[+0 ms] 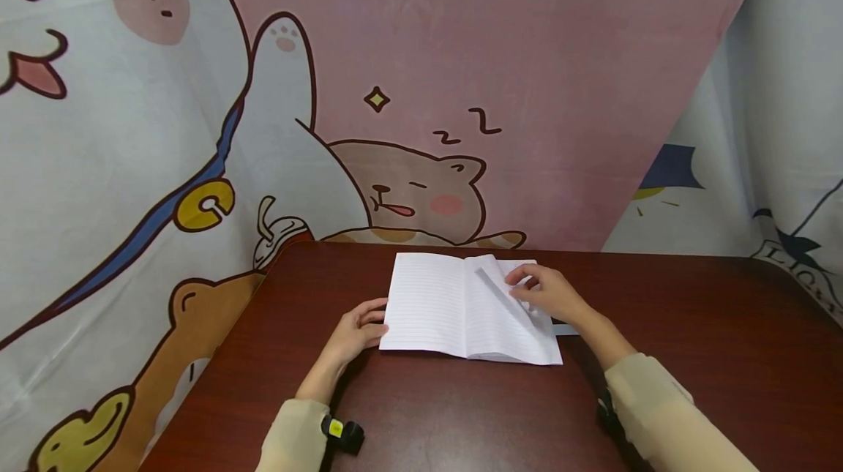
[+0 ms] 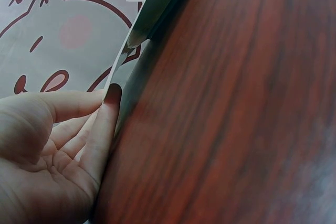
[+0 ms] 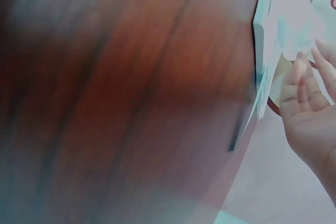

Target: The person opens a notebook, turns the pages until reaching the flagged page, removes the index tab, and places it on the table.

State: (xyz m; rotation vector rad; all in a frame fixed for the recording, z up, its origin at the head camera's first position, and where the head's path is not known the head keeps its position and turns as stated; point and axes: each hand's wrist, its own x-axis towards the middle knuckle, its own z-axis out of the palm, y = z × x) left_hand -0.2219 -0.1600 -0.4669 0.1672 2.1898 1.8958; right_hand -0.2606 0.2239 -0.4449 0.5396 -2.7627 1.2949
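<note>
An open lined notebook (image 1: 424, 304) lies on the dark red-brown table. My left hand (image 1: 356, 333) is at its left edge. The left wrist view shows the thumb and fingers of the left hand (image 2: 63, 140) pinching the thin edge of the notebook (image 2: 123, 51). Over the right half, a lifted page (image 1: 500, 289) stands curled and slanted. My right hand (image 1: 543, 293) is beside that page, thumb and forefinger apart. In the right wrist view the right hand's (image 3: 310, 103) fingers are fairly straight near the overexposed, blurred paper; firm contact cannot be made out.
The wooden table (image 1: 435, 413) reaches back to a cartoon-printed cloth (image 1: 560, 91). A pale strip (image 1: 566, 329) sticks out from under the notebook's right side. A small black device with a yellow-green patch (image 1: 342, 432) is at the left wrist.
</note>
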